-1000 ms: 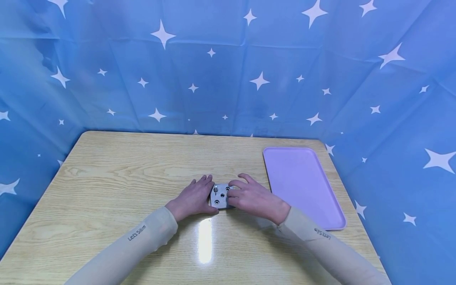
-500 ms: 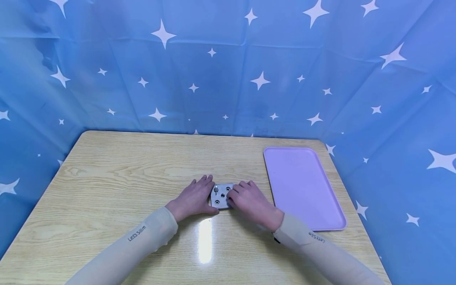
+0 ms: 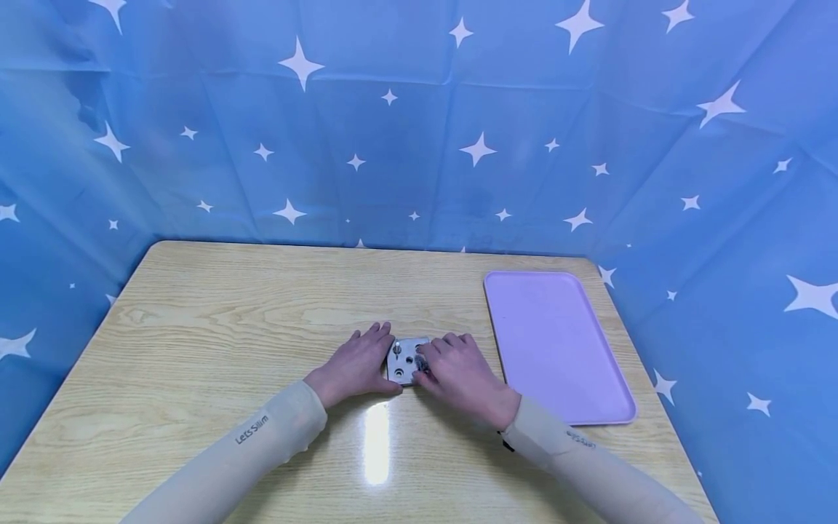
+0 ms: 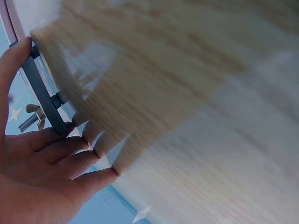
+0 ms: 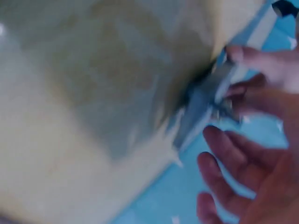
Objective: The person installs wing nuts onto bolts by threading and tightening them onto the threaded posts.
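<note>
A square silver metal plate (image 3: 407,349) with several round holes lies on the table between both hands. A screw with a wing nut (image 4: 33,116) stands up from its far left corner. My left hand (image 3: 356,366) holds the plate's left side; in the left wrist view, thumb and index finger touch opposite ends of the plate's edge. At the right side, my right hand (image 3: 463,372) pinches a small dark grey metal part (image 3: 422,362) over the plate with thumb and curled fingers. Blur in the right wrist view hides that part's exact kind.
A purple tray (image 3: 556,349) lies on the wooden table (image 3: 262,291) to the right, close to the right forearm. Blue star-printed cloth (image 3: 406,145) hangs behind and beside the table.
My right hand's fingers have curled in and closed on the small dark part, and its wrist has shifted slightly left. The left hand and the plate have stayed in place.
</note>
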Tool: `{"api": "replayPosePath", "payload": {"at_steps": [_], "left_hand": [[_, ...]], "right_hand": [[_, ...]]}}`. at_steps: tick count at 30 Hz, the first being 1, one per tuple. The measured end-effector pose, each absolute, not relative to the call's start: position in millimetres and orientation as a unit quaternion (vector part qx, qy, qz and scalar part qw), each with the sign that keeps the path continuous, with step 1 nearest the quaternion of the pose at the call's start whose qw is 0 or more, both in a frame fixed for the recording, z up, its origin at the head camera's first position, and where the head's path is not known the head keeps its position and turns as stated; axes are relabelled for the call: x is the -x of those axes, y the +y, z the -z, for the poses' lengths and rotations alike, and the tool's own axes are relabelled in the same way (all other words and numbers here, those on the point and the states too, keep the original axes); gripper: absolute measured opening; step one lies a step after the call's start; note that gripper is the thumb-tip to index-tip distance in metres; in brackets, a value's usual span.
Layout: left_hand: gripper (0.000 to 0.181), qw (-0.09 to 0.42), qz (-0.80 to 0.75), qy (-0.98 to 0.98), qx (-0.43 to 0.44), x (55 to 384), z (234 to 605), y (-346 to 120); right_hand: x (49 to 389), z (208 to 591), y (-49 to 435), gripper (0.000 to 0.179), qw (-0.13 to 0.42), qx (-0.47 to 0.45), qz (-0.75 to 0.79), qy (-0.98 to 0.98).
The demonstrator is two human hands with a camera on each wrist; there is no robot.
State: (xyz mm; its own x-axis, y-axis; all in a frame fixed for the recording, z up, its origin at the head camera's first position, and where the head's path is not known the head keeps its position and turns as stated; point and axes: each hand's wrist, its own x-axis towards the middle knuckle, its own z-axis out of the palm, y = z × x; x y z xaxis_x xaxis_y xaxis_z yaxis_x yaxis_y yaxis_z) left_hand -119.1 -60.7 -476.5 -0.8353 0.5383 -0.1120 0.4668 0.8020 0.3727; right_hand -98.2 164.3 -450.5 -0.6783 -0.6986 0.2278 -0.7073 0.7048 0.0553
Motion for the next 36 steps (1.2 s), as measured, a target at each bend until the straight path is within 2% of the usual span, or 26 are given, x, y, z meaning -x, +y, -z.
{"api": "replayPosePath", "payload": {"at_steps": [3,8,14,21,36], "left_hand": [[0.098,0.109,-0.165,0.943,-0.266,119.2,475.2,-60.2],[0.097,0.116,-0.163,0.944,-0.263,120.0,474.8,-59.5],[0.096,0.114,-0.162,0.945,-0.261,120.5,474.9,-58.8],[0.098,0.123,-0.164,0.944,-0.258,120.2,474.2,-58.3],[0.098,0.116,-0.16,0.945,-0.261,119.7,475.5,-59.5]], "right_hand": [[105.8,439.2,172.8,0.046,0.084,-0.44,0.011,-0.894],[114.0,427.3,183.1,0.043,0.084,-0.549,0.058,-0.83],[114.9,430.0,185.5,0.036,0.11,-0.584,0.098,-0.798],[116.1,434.1,184.0,0.021,0.139,-0.577,0.104,-0.798],[108.8,452.8,168.1,0.006,0.135,-0.473,0.002,-0.871]]}}
